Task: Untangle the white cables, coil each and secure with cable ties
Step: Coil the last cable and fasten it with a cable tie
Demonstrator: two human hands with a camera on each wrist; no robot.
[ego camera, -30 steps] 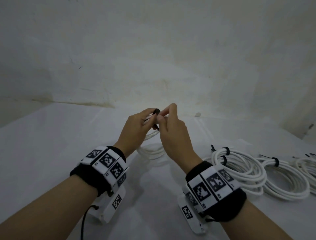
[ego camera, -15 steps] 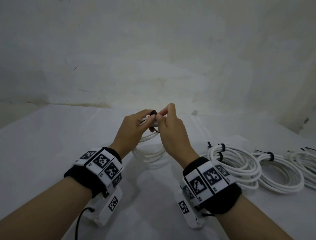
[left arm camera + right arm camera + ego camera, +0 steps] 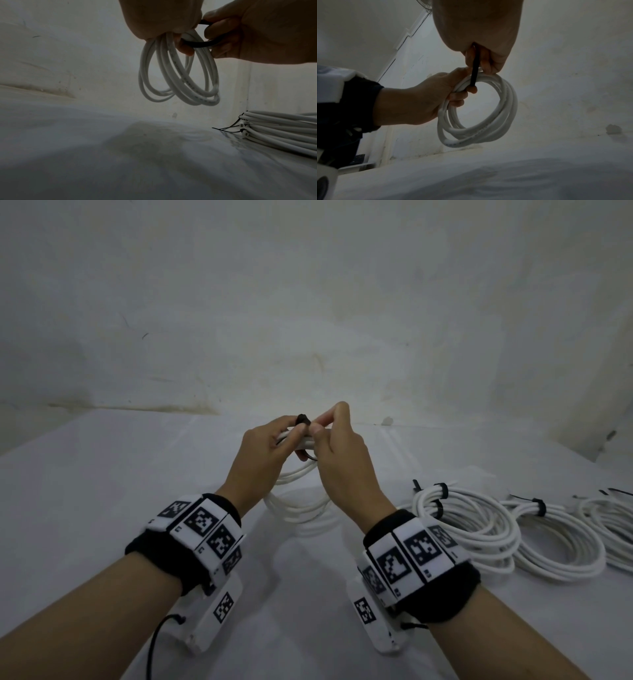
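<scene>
A coiled white cable (image 3: 298, 501) hangs in the air above the white table, gripped at its top by my left hand (image 3: 270, 446). Its loops (image 3: 178, 75) dangle below the fist, and in the right wrist view the coil (image 3: 481, 116) forms a ring. A black cable tie (image 3: 303, 419) wraps round the bundle at the grip. My right hand (image 3: 332, 440) pinches the black tie (image 3: 475, 66), which runs from those fingers down to the coil. In the left wrist view the tie (image 3: 202, 44) loops under the cable between both hands.
Several coiled white cables bound with black ties lie on the table at the right: the nearest coil (image 3: 459, 525), a second coil (image 3: 555, 539) and a third (image 3: 613, 522) at the edge. A stained wall (image 3: 308, 320) stands close behind the table (image 3: 85, 491).
Both hands have stayed together at the top of the coil, working the black tie; the right hand's fingers have shifted slightly on the tie. The view has dipped a little.
</scene>
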